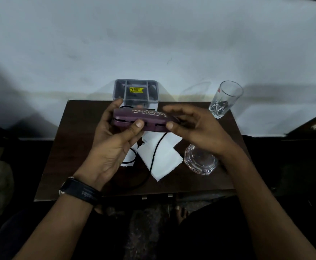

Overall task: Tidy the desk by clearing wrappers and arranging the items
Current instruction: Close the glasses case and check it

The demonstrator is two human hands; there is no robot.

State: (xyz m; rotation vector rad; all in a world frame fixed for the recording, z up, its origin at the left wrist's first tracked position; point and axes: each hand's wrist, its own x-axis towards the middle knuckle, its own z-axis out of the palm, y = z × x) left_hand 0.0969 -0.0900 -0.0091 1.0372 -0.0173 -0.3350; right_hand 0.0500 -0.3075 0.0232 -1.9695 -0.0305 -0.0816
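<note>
1. Above the middle of the dark wooden desk (74,151), in the head view, a purple spectacle case (144,120) is held off the surface, lying lengthwise left to right with white lettering on its lid.
2. The left hand (112,139) grips the case's left half: thumb on the near edge, fingers wrapped round the far side. A black wristband (82,192) sits on that wrist.
3. The right hand (196,128) has its thumb tip on the case's near right end, with its fingers arched loosely over the top. Whether they clamp the case cannot be told.
4. Under the case lie white paper wrappers (162,156), with a black cable (154,152) looping across them.
5. At the far edge stands a grey compartment tray (119,85) bearing a yellow sticker (136,89).
6. A tall glass (225,98) stands at the far right, and a glass ashtray (200,160) sits nearer, just right of the wrappers.
</note>
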